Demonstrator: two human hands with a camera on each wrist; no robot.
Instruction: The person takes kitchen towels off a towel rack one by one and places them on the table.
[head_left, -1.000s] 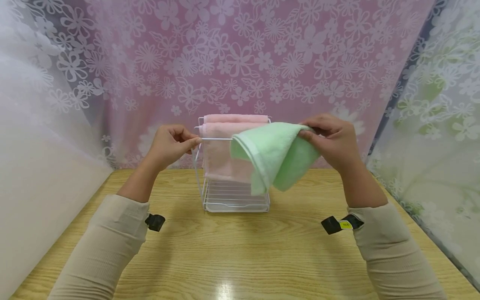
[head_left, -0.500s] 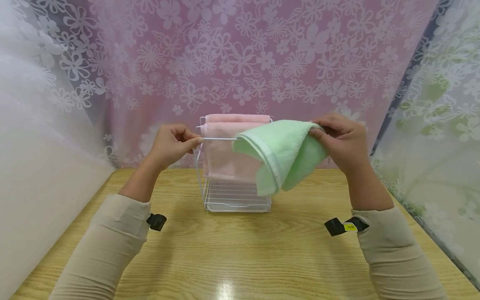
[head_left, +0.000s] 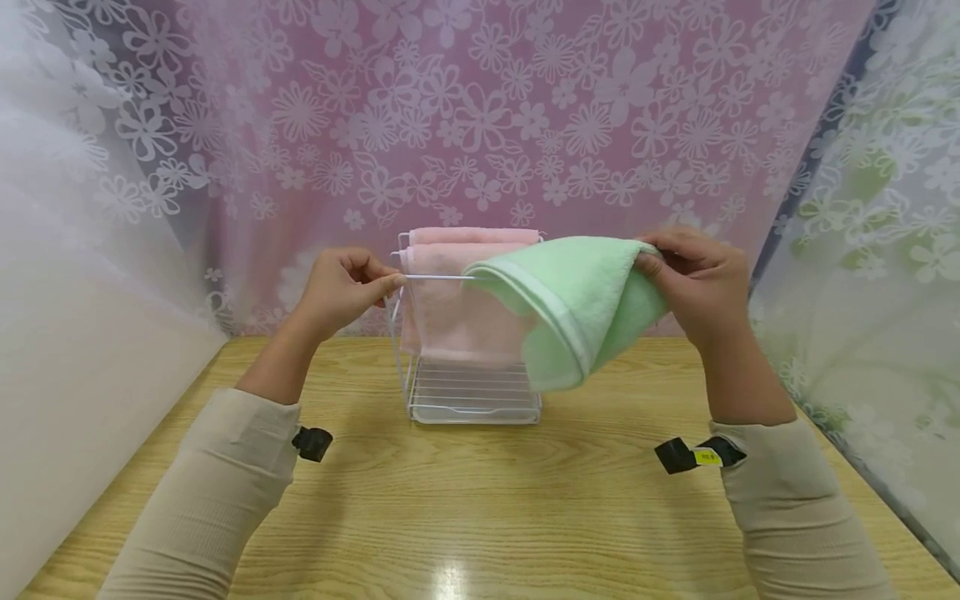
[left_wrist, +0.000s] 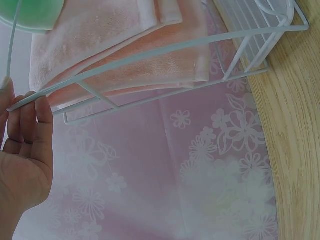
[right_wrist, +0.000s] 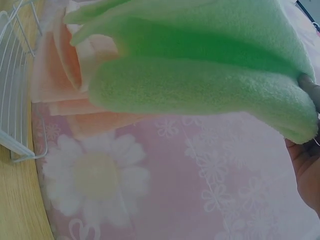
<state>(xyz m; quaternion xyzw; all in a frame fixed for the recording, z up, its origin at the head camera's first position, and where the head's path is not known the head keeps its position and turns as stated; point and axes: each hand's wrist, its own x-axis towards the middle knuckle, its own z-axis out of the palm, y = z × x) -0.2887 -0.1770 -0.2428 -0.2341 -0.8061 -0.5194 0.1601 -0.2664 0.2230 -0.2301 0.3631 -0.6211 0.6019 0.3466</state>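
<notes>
A white wire rack [head_left: 474, 408] stands on the table, and pink towels [head_left: 472, 321] hang over its rear bars. My left hand [head_left: 341, 287] pinches the rack's front top bar [head_left: 435, 277] at its left end, which the left wrist view [left_wrist: 27, 145] shows from the side. To the right, my right hand [head_left: 701, 283] grips a light green towel [head_left: 581, 292] by its right edge. The towel's folded left part hangs at the front bar and covers the bar's right portion, along with some of the pink cloth. In the right wrist view the green towel [right_wrist: 200, 85] fills the upper half.
Beneath is a wood-grain table [head_left: 480, 500]. A pink floral curtain [head_left: 495, 125] hangs close behind the rack. Pale sheets flank both sides, a white one [head_left: 90, 333] at left and a floral one [head_left: 877, 292] at right.
My right hand has moved right, drawing the green towel's right side with it. The towel's lower edge has swung right, uncovering more of the pink towel. My left hand stays at the bar.
</notes>
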